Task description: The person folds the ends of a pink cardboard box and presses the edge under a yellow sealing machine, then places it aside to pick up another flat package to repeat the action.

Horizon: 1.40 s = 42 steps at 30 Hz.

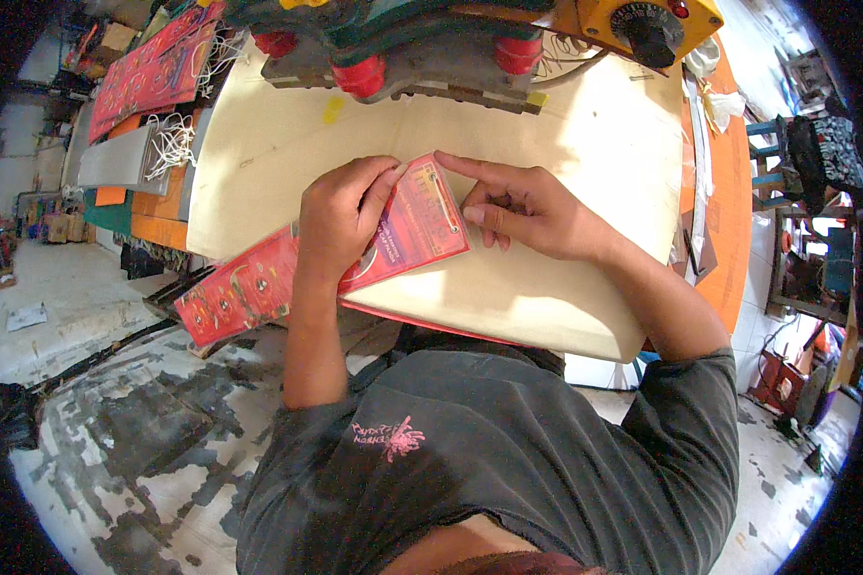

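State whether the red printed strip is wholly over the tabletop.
Only partly: the red printed strip extends leftward beyond the pale tabletop, its end seen against the floor.

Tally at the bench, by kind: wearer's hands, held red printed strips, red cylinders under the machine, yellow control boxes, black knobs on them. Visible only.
Hands (left hand, right hand): 2
Held red printed strip: 1
Red cylinders: 3
Yellow control box: 1
Black knob: 1
Total: 8
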### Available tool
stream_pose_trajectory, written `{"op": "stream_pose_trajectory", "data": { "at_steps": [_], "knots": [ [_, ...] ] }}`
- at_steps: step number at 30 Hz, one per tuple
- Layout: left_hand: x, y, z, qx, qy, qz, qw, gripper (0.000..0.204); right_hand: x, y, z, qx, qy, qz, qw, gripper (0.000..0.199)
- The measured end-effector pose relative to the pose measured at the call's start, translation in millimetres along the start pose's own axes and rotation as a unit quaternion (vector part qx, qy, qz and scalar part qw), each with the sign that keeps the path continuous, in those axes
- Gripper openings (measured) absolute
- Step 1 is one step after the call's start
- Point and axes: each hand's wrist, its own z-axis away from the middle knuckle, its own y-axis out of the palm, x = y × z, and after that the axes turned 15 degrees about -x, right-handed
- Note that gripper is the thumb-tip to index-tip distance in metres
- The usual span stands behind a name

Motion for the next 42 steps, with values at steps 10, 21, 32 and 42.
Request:
{"op": "stream_pose_trajectory", "data": {
  "at_steps": [10,21,32,42],
  "knots": [
    [-8,-1,-4,0.016,0.000,-0.021,1.000,0.018,-12,-4,-1,0.015,0.013,0.001,1.000,0.032],
    [-5,2,3,0.017,0.009,-0.022,1.000,0.018,-13,0,-11,0.006,0.012,0.013,1.000,0.030],
    [-42,-10,1,0.012,0.104,0.021,0.994,0.027,10,4,5,0.027,0.063,0.009,0.998,0.033],
    [-48,-71,12,-0.088,0.092,-0.054,0.990,0.038,-14,2,5,-0.062,0.091,-0.135,0.985,0.033]
  ]
}}
